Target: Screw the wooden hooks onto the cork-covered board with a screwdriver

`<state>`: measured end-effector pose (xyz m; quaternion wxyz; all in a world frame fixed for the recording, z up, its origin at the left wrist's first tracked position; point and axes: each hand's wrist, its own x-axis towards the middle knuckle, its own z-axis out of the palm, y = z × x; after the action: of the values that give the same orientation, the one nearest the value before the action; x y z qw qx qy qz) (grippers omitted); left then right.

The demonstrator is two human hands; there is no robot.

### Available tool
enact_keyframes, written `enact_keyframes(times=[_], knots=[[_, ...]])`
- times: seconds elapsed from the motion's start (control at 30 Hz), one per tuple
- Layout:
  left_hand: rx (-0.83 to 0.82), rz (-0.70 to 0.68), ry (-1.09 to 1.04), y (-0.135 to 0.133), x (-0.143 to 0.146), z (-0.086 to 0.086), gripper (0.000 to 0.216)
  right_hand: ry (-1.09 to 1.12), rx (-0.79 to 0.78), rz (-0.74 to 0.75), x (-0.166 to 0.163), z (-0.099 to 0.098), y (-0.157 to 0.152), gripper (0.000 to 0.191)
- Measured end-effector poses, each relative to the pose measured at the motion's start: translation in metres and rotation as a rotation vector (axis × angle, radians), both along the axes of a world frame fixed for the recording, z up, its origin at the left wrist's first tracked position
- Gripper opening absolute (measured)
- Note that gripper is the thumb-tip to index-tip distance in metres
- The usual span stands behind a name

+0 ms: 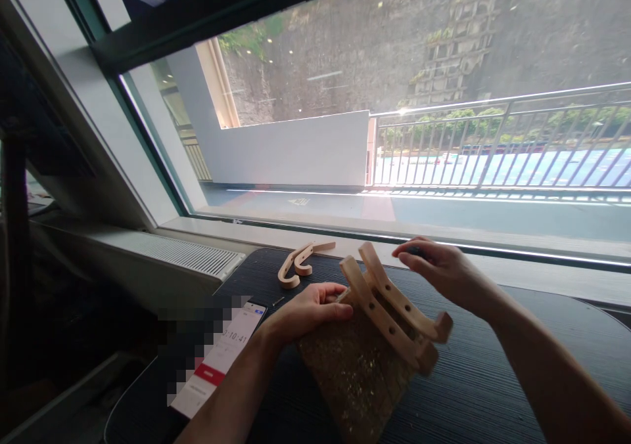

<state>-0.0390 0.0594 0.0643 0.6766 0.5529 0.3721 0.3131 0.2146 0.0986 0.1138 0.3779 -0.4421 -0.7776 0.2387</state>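
Note:
My left hand [315, 309] is closed on the upper left edge of a brown wooden board [340, 372], its thumb beside the curved wood. Two pale curved wooden hooks with holes, a near one [382, 316] and a far one [401, 303], stand out side by side on the board. Pale flecks lie on the board's face. My right hand [448, 276] is raised to the right of the hooks, apart from them, its fingers closed around a small dark object [417, 251] that is mostly hidden. Further back on the table lie more curved wooden hooks [290, 266].
A phone [221, 358] with a running timer lies on the dark table [493, 372] at left, partly blurred out. A thin small piece [279, 301] is near it. Behind the table are a window sill [513, 280] and large window; a white vented unit [197, 253] stands left.

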Motion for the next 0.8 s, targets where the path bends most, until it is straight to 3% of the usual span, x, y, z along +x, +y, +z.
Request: enact_keyframes(times=[0.1,0.17,0.27,0.47,0.8], knots=[[0.083,0.276,-0.106,0.004,0.002,-0.004,0.044,-0.011,0.313,-0.241,0.012,0.025,-0.017,0.034],[0.097,0.394,-0.143,0.007,0.004,-0.009,0.044,-0.050,0.401,-0.401,0.013,0.038,-0.031,0.032],[0.052,0.527,-0.196,0.011,0.008,-0.021,0.047,-0.061,0.546,-0.442,0.002,0.045,-0.047,0.030],[0.051,0.676,-0.319,0.018,0.010,-0.035,0.050,-0.144,0.452,-0.163,-0.032,0.025,-0.047,0.020],[0.177,0.684,-0.305,0.017,0.007,-0.031,0.050,-0.144,0.424,-0.049,-0.050,0.008,-0.044,0.017]])
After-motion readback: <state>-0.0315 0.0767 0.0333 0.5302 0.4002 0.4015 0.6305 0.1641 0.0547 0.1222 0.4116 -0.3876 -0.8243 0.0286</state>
